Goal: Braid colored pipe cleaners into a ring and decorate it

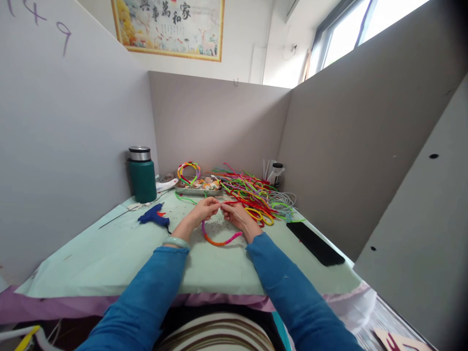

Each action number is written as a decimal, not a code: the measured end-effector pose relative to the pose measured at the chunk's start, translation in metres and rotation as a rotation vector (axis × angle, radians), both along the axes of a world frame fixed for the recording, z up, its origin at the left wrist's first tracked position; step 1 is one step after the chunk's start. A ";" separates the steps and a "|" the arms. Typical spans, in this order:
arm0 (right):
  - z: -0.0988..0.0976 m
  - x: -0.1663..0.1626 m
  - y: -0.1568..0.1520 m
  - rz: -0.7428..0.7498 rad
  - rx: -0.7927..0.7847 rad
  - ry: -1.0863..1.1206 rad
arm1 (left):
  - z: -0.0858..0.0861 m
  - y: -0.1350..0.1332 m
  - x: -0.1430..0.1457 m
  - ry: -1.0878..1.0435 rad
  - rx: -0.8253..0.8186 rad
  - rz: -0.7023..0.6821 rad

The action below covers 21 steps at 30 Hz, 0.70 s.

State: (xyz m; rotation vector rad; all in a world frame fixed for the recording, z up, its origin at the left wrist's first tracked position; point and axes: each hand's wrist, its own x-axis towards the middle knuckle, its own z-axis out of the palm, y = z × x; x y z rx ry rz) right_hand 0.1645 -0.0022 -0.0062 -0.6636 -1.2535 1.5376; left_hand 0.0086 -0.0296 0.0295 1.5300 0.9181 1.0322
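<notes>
My left hand and my right hand meet at the middle of the table, fingertips pinched together on a curved hoop wrapped in orange, pink and purple fuzzy wire. The hoop hangs below the hands and rests on the pale green table cover. A red fuzzy wire runs from the fingertips toward the pile of coloured fuzzy wires just behind my right hand. A jade bangle sits on my left wrist.
A blue glue gun lies left of my hands. A green flask stands at the back left. A metal tray holds small pieces and a finished multicoloured hoop. A black phone lies at right. Partition walls enclose the table.
</notes>
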 end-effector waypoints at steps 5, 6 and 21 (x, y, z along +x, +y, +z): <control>0.002 0.005 0.001 -0.024 0.020 -0.033 | 0.001 -0.002 0.001 0.109 -0.007 0.012; 0.002 0.006 0.002 -0.032 0.024 -0.048 | 0.000 -0.002 0.000 0.133 -0.007 0.011; -0.011 -0.002 0.010 -0.294 0.430 -0.454 | -0.014 0.012 0.000 0.416 -0.086 0.166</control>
